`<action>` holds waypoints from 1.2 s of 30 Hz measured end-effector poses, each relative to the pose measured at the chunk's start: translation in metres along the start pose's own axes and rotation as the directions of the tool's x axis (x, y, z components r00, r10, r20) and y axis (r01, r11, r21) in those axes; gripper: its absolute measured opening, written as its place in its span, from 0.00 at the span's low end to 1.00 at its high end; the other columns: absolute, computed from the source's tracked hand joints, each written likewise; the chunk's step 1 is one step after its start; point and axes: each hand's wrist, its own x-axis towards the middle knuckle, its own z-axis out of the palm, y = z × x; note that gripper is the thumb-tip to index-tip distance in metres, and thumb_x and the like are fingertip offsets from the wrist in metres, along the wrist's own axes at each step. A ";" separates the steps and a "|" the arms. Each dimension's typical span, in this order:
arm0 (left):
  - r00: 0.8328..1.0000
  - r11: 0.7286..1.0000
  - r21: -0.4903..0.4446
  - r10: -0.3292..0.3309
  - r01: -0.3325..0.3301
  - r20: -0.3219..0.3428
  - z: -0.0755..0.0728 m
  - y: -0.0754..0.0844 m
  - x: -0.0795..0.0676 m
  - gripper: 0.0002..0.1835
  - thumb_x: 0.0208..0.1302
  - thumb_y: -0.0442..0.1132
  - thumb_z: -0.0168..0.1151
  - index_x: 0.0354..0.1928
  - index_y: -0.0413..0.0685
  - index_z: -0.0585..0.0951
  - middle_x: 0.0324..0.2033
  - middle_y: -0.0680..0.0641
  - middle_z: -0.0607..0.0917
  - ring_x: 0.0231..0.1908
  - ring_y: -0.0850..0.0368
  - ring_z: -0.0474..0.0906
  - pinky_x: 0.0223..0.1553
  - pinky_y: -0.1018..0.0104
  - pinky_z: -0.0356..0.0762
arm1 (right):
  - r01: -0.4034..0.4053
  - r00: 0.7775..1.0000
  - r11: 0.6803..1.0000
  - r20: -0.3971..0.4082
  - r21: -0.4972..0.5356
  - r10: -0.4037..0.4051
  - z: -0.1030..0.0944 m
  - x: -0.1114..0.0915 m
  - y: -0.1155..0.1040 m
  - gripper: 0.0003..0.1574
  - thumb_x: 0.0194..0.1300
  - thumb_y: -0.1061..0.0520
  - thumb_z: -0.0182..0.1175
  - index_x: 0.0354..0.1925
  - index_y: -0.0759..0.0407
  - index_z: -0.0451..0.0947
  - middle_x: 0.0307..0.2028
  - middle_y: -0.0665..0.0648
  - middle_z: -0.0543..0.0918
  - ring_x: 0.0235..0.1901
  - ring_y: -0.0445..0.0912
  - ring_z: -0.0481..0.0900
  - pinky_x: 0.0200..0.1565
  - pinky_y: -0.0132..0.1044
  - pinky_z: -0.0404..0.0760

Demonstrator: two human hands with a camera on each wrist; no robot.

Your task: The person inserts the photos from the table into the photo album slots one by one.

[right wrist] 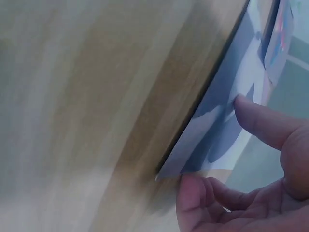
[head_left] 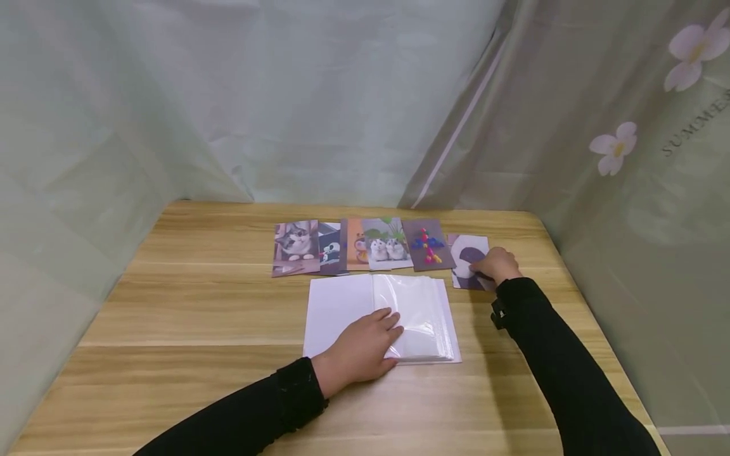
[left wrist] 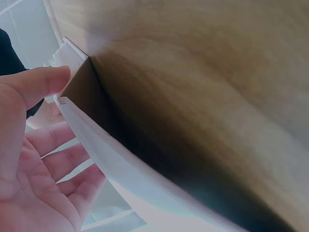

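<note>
A small photo album [head_left: 338, 307] lies open in the middle of the wooden table, a white cover on its left and clear plastic sleeves [head_left: 419, 316] on its right. Across its lower part rests my left hand [head_left: 360, 345], fingers extended onto the sleeves; the left wrist view has the thumb at the album's edge. To the right of the album, my right hand [head_left: 499, 265] pinches a black-and-white photo card [head_left: 464, 250] at its right edge. The right wrist view shows the thumb on the card's face and curled fingers at its edge.
Beyond the album runs a row of photo cards: a cat picture [head_left: 296, 244], a partly covered dark one [head_left: 329, 250], an orange one [head_left: 355, 244], two hamsters [head_left: 389, 247] and a colourful toy figure [head_left: 426, 247]. Pale curtains [head_left: 319, 114] enclose the table's back and sides.
</note>
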 end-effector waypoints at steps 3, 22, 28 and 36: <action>1.000 1.000 -0.002 -0.001 0.001 0.001 0.000 0.001 0.001 0.30 0.63 0.55 0.67 0.61 0.44 0.80 0.63 0.42 0.78 0.67 0.46 0.70 0.68 0.60 0.67 | -0.014 1.000 1.000 0.001 -0.013 0.014 -0.001 0.001 0.000 0.44 0.66 0.45 0.63 0.57 0.85 0.68 0.55 0.80 0.73 0.49 0.64 0.73 0.51 0.54 0.77; 1.000 1.000 0.017 -0.013 0.013 0.002 0.002 0.001 0.001 0.29 0.64 0.55 0.66 0.61 0.45 0.80 0.63 0.43 0.79 0.67 0.47 0.70 0.67 0.60 0.68 | -0.045 0.999 0.998 -0.002 0.040 0.045 -0.001 0.019 0.013 0.51 0.60 0.47 0.69 0.59 0.88 0.62 0.54 0.79 0.72 0.47 0.61 0.75 0.54 0.49 0.78; 1.000 1.000 0.007 -0.014 0.014 0.006 0.003 0.001 0.001 0.29 0.64 0.55 0.66 0.61 0.44 0.80 0.62 0.43 0.79 0.67 0.47 0.70 0.67 0.60 0.68 | -0.004 0.999 0.992 -0.042 0.122 0.009 -0.006 0.012 0.027 0.15 0.69 0.63 0.45 0.32 0.75 0.72 0.33 0.65 0.72 0.30 0.53 0.72 0.29 0.37 0.74; 1.000 1.000 0.018 -0.006 0.006 -0.005 0.003 0.000 0.000 0.30 0.64 0.56 0.67 0.61 0.44 0.81 0.62 0.43 0.79 0.67 0.47 0.70 0.67 0.61 0.67 | -0.061 0.998 0.806 0.047 0.588 0.042 -0.030 -0.005 0.052 0.10 0.71 0.67 0.49 0.34 0.72 0.74 0.21 0.51 0.73 0.21 0.41 0.73 0.27 0.31 0.76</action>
